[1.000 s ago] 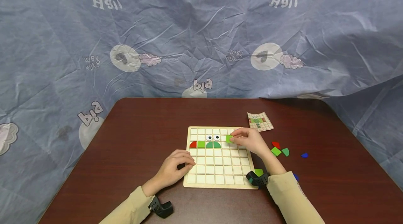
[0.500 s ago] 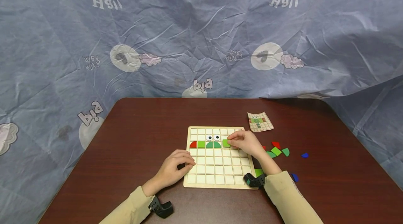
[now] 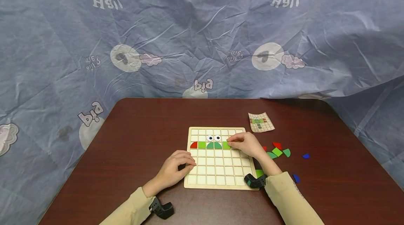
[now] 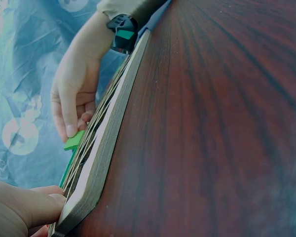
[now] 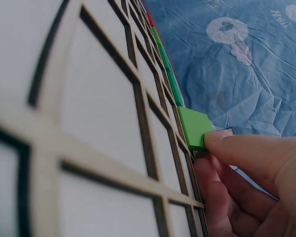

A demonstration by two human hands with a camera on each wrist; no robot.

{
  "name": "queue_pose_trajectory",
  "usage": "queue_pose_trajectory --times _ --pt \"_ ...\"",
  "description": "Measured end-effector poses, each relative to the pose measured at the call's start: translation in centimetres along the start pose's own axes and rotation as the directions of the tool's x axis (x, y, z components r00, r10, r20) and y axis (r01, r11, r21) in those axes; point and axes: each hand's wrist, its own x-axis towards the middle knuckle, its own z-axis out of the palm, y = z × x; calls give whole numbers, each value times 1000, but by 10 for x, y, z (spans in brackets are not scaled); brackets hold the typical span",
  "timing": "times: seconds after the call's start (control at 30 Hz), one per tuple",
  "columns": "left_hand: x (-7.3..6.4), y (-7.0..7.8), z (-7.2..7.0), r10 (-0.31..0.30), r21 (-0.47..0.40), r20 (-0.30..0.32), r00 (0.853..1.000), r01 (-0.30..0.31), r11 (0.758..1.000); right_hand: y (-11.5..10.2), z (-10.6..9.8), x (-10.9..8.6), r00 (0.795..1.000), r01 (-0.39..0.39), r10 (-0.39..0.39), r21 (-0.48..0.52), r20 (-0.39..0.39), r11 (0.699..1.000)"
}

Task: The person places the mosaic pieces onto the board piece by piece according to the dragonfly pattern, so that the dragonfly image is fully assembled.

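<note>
A pale wooden grid board (image 3: 219, 161) lies on the table. My right hand (image 3: 247, 143) pinches a light green square tile (image 3: 226, 145) between thumb and fingers. In the right wrist view this tile (image 5: 193, 128) stands tilted at the grid, beside the dark green pieces. My left hand (image 3: 176, 165) rests with bent, relaxed fingers on the board's left rim; its thumb (image 4: 44, 207) touches the rim in the left wrist view. One row on the board holds a red quarter piece (image 3: 194, 145), a light green square (image 3: 201, 145) and two dark green quarters (image 3: 214, 145). Two eye pieces (image 3: 213, 138) sit just above them.
A small pattern card (image 3: 261, 122) lies beyond the board's right corner. Right of the board are loose red (image 3: 277, 145), green (image 3: 286, 152) and blue pieces (image 3: 305, 156). A green piece (image 3: 259, 173) lies at the board's right edge by my right wrist. A patterned cloth (image 3: 189, 42) hangs behind the table.
My right hand has moved the light green square a little left and toward me, down into the row with the dark green pieces. My left hand has stayed put.
</note>
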Motion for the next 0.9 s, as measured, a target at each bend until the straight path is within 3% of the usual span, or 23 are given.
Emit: queue_pose_trajectory --times 0.23,0.4,0.57,0.8,0.9 --pt "0 0 0 -4 6 0 1000 4 1000 4 0 -1 998 61 -62 -59 -3 996" --pt "0 0 0 3 1 -2 1000 -3 1000 4 -1 -2 1000 28 -28 -60 6 998" --pt "1 0 0 10 1 -7 1000 -10 1000 1 -1 -3 998 56 -57 -70 -3 996" --pt "0 -1 1 14 -3 -6 1000 -14 1000 -1 -1 -2 1000 3 -3 -81 8 997" --pt "0 -1 1 10 -4 -4 1000 -11 1000 0 -1 -1 1000 22 -20 -107 22 994"
